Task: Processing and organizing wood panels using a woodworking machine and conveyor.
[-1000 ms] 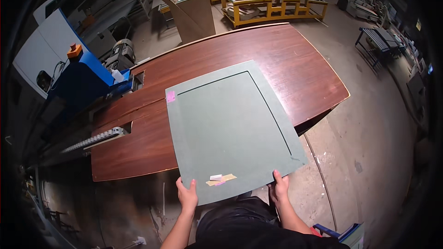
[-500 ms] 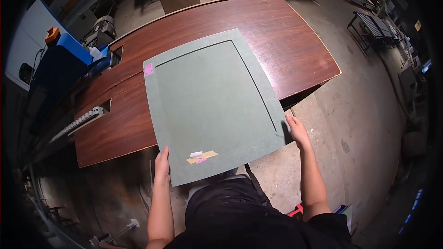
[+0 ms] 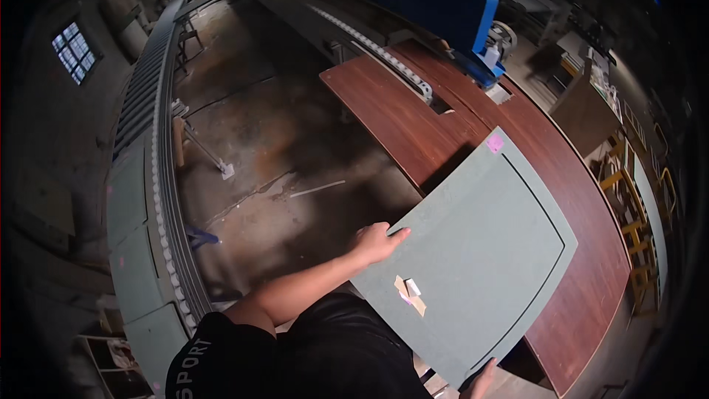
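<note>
A large flat grey-green panel [image 3: 480, 244] is held tilted in front of my body, its far part over the reddish-brown wooden table. A dark line runs along two of its sides. Near one corner is a pink sticker [image 3: 495, 141], and tan tape [image 3: 410, 297] with a white scrap lies closer to me. My left hand [image 3: 378, 242] grips the panel's left edge, thumb on top and fingers mostly hidden beneath. At the edge by the lower border of the view, my right hand [image 3: 481, 382] holds the panel; only part of that hand shows.
To the left runs a long roller conveyor [image 3: 156, 170], with more grey-green panels [image 3: 136, 258] along its near end. The wooden table [image 3: 591, 310] lies ahead and right, with a wheeled rail [image 3: 377, 52] across it and a blue machine [image 3: 450, 18] behind. Yellow racks [image 3: 635, 236] stand far right.
My view has swung left, bringing the roller conveyor and its panels into sight. Both hands still hold the panel, which now appears lower right and turned clockwise.
</note>
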{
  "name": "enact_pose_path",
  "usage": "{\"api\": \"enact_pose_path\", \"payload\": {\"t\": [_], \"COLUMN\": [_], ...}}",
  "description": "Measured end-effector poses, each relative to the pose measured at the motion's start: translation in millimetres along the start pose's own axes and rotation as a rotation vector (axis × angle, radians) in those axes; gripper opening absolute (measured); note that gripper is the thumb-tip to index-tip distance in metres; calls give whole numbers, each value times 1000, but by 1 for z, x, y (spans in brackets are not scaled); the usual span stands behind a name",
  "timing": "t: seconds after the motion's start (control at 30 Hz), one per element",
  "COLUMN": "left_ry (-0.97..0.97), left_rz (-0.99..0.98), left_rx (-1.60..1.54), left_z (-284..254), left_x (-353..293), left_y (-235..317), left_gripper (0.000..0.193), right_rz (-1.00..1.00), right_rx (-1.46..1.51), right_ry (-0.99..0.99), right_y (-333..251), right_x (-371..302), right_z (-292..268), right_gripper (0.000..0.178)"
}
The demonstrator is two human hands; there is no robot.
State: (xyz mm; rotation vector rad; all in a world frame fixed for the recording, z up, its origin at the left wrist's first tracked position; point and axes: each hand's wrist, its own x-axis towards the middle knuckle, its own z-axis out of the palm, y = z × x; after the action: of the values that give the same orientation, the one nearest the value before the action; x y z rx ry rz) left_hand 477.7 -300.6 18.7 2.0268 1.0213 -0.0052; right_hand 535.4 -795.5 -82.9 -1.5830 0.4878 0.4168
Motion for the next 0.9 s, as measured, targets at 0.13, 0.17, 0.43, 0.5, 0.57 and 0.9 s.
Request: {"api": "enact_pose_path", "payload": {"t": [0.13,0.17,0.43,0.5,0.57,0.9], "left_ry": [197,282,794,968,1082,1611], "left_rz": [-31,-33,-241,-286,-391,-726], "left_rx": [-108,-121,-388,-463,-488,-814], "left_z": [-89,-108,-218,-225,-227,-194], "left_x": [-62,-79,-257,-307,-354,-482], "left_y": [-37,-47,-165,-202,-234,-363], "left_gripper": [69,68,58,48,45,45], "right_rz": [343,141,-191,-228,-270,-713], "right_rx": [-690,-582,-640,-760,-870,-802], "right_ry": [75,35,-374,-497,-604,-1607], "right_y": [-80,-71,-115,-112,-103,-37], "right_x": [-87,-85,-191,-218,-244,-362], "right_z": [108,119,296,336,376,633], "right_gripper": [73,72,69,66,62,51]}}
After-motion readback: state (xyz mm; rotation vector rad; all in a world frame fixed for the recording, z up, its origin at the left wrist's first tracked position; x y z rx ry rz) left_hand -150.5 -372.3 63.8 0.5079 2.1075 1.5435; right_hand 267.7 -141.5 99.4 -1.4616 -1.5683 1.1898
